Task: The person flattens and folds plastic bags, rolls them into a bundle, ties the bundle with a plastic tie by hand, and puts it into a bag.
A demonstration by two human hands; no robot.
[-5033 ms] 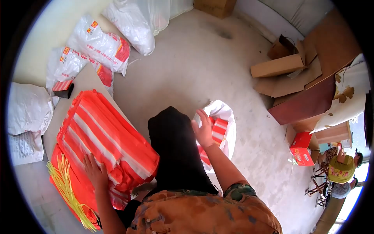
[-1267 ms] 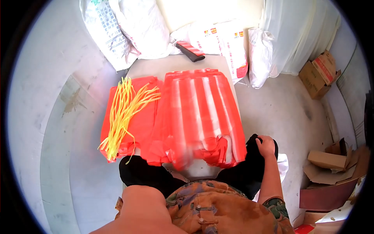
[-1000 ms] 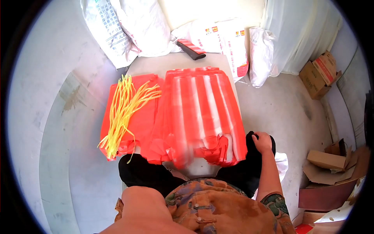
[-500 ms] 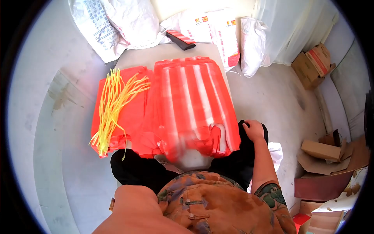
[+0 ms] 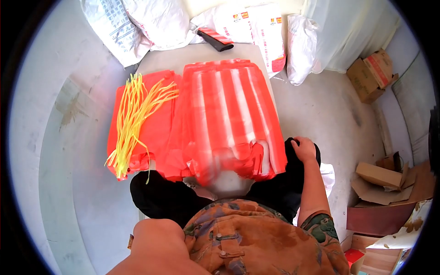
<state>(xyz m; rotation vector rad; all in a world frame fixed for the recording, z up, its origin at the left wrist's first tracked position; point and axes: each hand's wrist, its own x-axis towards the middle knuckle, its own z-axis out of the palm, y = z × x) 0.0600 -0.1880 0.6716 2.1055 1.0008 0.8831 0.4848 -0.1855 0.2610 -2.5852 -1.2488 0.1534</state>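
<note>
My right hand (image 5: 305, 149) rests on my right knee, which is in black trousers (image 5: 286, 181), and holds no object. Its fingers lie over the cloth, just right of the stack of red-and-white striped plastic bags (image 5: 229, 107). My left arm (image 5: 158, 243) is bent at the lower left; the left hand is out of sight. A pile of plain red bags (image 5: 158, 119) lies left of the striped stack. Across it is spread a bundle of yellow strips (image 5: 130, 119), gathered at the near end.
Behind the stacks, a dark roll with a striped end (image 5: 215, 40) lies on the pale tabletop (image 5: 172, 58). Full white sacks (image 5: 158, 23) stand along the back. Cardboard boxes (image 5: 371, 75) sit at the far right, and opened cartons (image 5: 385, 183) lie nearer on the right.
The view has tilted slightly, so the table and stacks sit a little higher in it. My right hand stays on the knee, and the bags and strips keep their places.
</note>
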